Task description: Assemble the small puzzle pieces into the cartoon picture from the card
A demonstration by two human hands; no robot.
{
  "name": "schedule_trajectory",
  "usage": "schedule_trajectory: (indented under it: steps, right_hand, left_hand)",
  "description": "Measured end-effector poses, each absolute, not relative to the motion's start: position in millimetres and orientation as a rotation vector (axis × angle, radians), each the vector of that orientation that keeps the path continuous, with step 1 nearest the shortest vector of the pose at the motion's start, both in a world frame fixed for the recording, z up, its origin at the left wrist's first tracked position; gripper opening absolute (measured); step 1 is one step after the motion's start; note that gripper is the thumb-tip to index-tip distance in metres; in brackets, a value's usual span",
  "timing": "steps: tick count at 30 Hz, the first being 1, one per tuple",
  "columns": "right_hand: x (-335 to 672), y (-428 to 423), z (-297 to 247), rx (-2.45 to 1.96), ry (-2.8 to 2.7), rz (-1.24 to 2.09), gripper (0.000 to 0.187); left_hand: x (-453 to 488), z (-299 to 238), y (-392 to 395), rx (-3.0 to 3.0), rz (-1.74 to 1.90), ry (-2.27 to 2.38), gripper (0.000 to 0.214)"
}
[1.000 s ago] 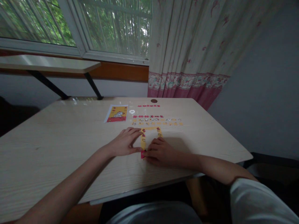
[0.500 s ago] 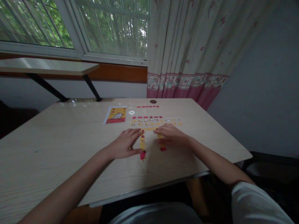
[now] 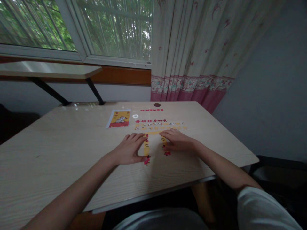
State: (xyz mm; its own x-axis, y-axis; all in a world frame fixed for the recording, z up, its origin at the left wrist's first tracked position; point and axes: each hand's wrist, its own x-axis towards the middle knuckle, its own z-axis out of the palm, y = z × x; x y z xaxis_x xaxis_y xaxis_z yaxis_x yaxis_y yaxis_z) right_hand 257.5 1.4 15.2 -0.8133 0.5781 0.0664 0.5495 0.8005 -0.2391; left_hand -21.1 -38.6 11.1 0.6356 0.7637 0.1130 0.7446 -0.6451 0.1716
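Yellow and red jigsaw puzzle pieces lie joined as a partial frame, with a left strip (image 3: 146, 148), a top strip (image 3: 153, 132) and a right strip (image 3: 163, 140). My left hand (image 3: 130, 149) rests along the left strip, thumb and fingers spread apart, the thumb touching the red lower corner. My right hand (image 3: 177, 140) lies over the right strip with its fingers apart and hides part of it. A red piece (image 3: 167, 153) shows at that strip's lower end. Neither hand lifts anything.
Beyond the hands, loose yellow-and-white pieces (image 3: 160, 125) lie in rows, with red pieces (image 3: 151, 121) behind them and another red row (image 3: 151, 110) farther back. A picture card (image 3: 119, 118) of a white animal lies left. A raised shelf (image 3: 48, 69) stands at the back left.
My right hand has shifted slightly, showing more of the right strip beneath its fingers. My left thumb has moved a little onto the red corner piece.
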Motion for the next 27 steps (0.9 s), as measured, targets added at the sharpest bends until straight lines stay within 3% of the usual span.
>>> schedule_trajectory:
  steps: [9,18,27]
  right_hand:
    - [255,10,18,-0.966,-2.806,0.248,0.06]
    - [229,113,32,-1.372,-2.663,0.018,0.035]
    - [192,169,19,-1.602,-2.527,-0.073,0.032]
  left_hand:
    - [-29,10,-34,2.701,0.267,1.221,0.076]
    - [-39,9,-27,2.752,0.343,1.248,0.066]
    - [-40,11,-26,2.79,0.281,1.284,0.062]
